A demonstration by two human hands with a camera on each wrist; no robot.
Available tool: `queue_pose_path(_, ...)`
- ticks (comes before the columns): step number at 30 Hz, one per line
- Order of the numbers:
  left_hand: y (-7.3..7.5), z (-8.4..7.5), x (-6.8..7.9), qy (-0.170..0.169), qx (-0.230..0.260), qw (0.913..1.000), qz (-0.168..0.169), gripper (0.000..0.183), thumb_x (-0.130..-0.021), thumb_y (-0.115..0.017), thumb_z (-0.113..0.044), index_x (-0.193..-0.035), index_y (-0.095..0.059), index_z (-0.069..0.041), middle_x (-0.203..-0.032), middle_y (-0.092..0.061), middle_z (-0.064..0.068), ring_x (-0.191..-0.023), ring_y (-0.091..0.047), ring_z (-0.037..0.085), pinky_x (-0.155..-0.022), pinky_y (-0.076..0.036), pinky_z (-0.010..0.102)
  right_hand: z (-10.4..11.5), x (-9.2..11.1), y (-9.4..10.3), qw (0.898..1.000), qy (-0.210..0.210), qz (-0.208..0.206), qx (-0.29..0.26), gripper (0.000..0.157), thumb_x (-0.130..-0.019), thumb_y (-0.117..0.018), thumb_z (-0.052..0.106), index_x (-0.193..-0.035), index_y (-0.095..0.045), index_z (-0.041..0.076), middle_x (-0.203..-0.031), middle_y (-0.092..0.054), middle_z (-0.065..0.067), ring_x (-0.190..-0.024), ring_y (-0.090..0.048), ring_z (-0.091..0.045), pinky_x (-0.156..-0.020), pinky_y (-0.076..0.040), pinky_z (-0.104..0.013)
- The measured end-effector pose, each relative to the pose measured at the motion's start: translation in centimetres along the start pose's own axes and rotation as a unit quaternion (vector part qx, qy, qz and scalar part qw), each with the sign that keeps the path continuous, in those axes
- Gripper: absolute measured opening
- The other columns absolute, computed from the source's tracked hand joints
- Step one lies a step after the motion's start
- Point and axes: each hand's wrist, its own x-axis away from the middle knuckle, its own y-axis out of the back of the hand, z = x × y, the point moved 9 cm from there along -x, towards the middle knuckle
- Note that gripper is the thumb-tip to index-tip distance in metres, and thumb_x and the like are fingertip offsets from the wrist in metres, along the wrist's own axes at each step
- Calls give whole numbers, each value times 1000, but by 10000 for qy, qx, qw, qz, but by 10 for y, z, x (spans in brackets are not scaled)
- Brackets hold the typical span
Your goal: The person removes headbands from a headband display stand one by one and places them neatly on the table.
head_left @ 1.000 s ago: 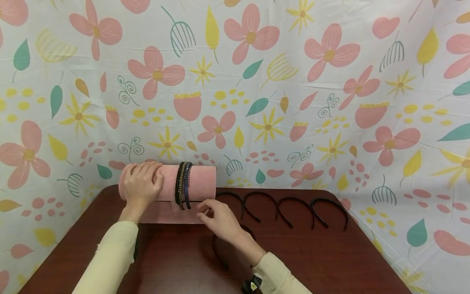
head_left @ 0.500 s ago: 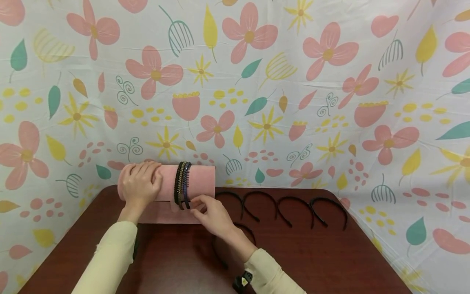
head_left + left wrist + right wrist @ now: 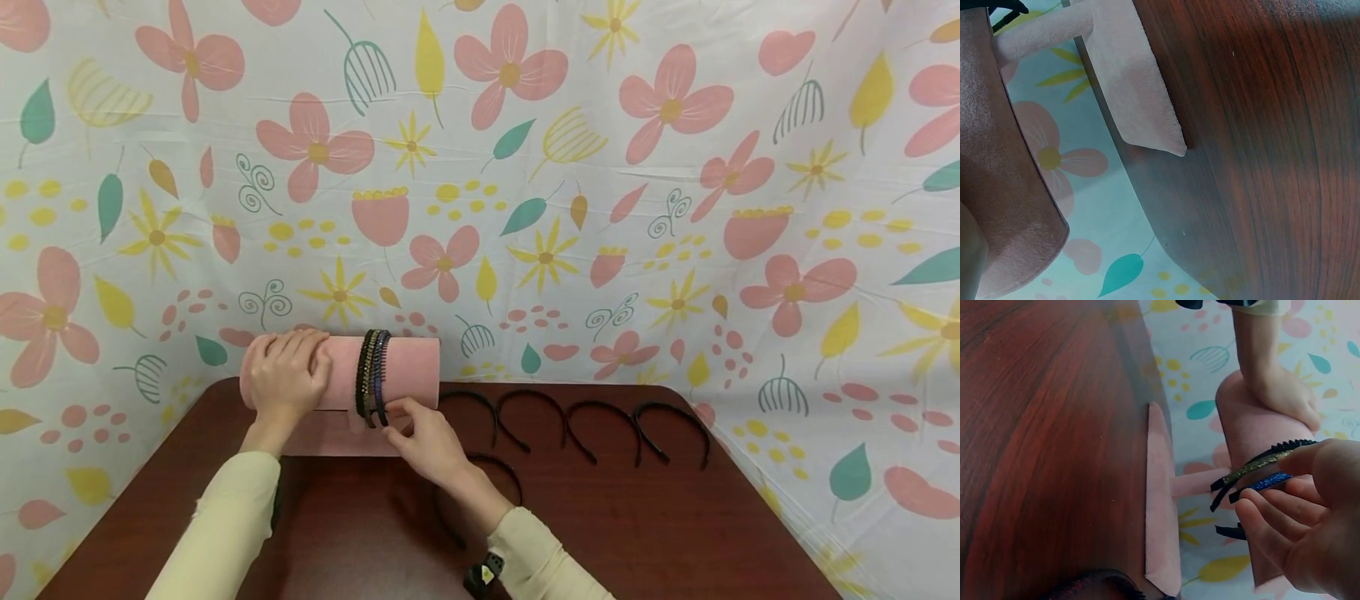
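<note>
A pink, plush-covered headband stand lies across the back left of the table, its roll raised on a post above a flat base. My left hand grips the left part of the roll from above. Around the roll sit a black headband, a gold glittery headband and a blue glittery headband, side by side. My right hand pinches the blue one near its lower front end, thumb and fingertips close together. In the right wrist view its thumb overlaps the gold band.
Several dark headbands stand in a row on the brown table, right of the stand. Another dark headband lies nearer, partly behind my right forearm. A flower-printed cloth hangs close behind the table.
My right hand has moved left, from just right of the bands to the lower end of the blue headband. My left hand keeps its place on the roll.
</note>
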Motion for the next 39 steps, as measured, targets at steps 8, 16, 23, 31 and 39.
queue_pose_path(8, 0, -1, 0, -2, 6, 10000, 25, 38, -91, -46, -31, -100, -76, -10, -103, -76, 10, -96, -70, 34, -96, -46, 52, -2, -1, -8, 9999, -63, -37, -146, 34, -95, -64, 25, -128, -61, 19, -129, -67, -1, -82, -68, -4, -64, -52, -19)
queue_pose_path(16, 1, -2, 0, -1, 45, 10000, -47, 37, -90, -47, -30, -98, -76, -9, -101, -76, 11, -94, -69, 34, -95, -47, 52, 1, -1, -5, 9991, 139, -331, 215, 33, -94, -66, 22, -126, -61, 21, -117, -71, 2, -85, -68, -4, -70, -53, -20)
queue_pose_path(23, 2, -2, -1, 16, 96, 9998, -149, 37, -90, -47, -30, -97, -76, -9, -100, -76, 10, -93, -70, 33, -95, -47, 51, 8, -2, 9, 9894, 466, -1013, 933, 21, -92, -69, 21, -113, -69, 18, -98, -73, 6, -81, -69, -4, -68, -54, -19)
queue_pose_path(31, 4, -2, -3, -38, 70, 9997, -248, 37, -89, -47, -30, -96, -76, -8, -99, -76, 10, -91, -70, 34, -94, -47, 52, 11, 0, 21, 9820, 605, -1378, 1137, 15, -90, -71, 19, -105, -71, 19, -94, -75, 6, -70, -68, -3, -61, -52, -21)
queue_pose_path(39, 3, -1, -1, -34, 81, 9997, -218, 37, -89, -47, -30, -96, -76, -9, -98, -76, 9, -91, -70, 34, -93, -47, 51, 8, 3, 23, 9791, 564, -1450, 1312, 15, -91, -71, 22, -106, -71, 21, -96, -76, 7, -69, -69, -3, -60, -53, -22)
